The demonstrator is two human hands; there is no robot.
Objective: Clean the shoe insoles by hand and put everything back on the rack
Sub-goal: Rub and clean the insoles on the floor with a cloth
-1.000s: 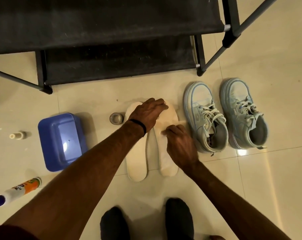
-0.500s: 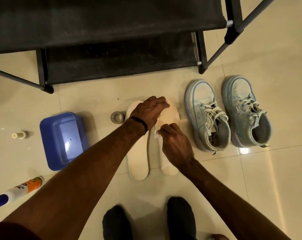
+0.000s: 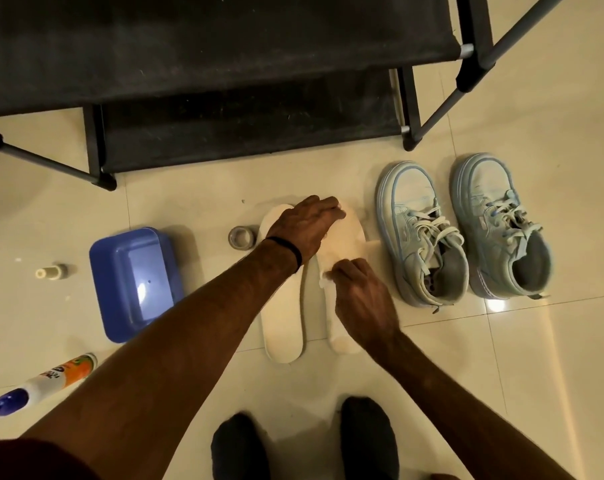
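Observation:
Two cream insoles lie side by side on the tile floor, the left insole (image 3: 282,317) and the right insole (image 3: 345,237). My left hand (image 3: 305,225) rests flat across their toe ends and holds them down. My right hand (image 3: 361,299) pinches a small white wipe (image 3: 326,279) against the middle of the right insole. A pair of pale blue sneakers (image 3: 421,230) stands just right of the insoles, laces loose. The black shoe rack (image 3: 224,77) fills the top of the view.
A blue plastic tub (image 3: 134,282) sits left of the insoles. A small grey cap (image 3: 241,238) lies by the left insole's toe. A cleaner bottle (image 3: 44,382) and a small white cap (image 3: 45,273) lie at far left. My dark-socked feet (image 3: 304,441) are below.
My right hand has slid the wipe a little along the right insole, toward the heel end. My left hand stays pressed on the toe ends.

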